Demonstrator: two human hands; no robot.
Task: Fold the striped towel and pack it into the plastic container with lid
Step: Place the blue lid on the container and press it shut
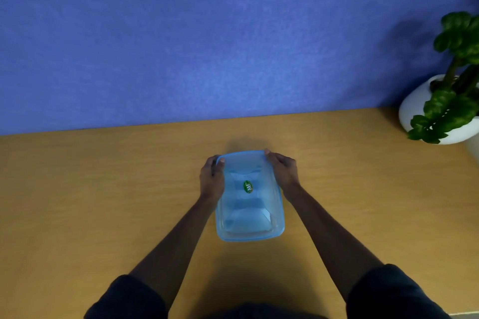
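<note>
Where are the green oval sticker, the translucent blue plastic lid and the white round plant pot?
green oval sticker (247, 186), head view, its middle
translucent blue plastic lid (267, 236), head view, near rim
white round plant pot (414, 101), head view, left wall

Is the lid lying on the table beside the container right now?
No, the blue lid sits on top of the plastic container, with the left hand and right hand gripping its far corners.

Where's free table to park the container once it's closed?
Bare table runs from the left hand to the frame's left edge. Another open patch lies between the right hand and the potted plant. Crowded: centre, both hands holding the far corners of the lidded container.
</note>
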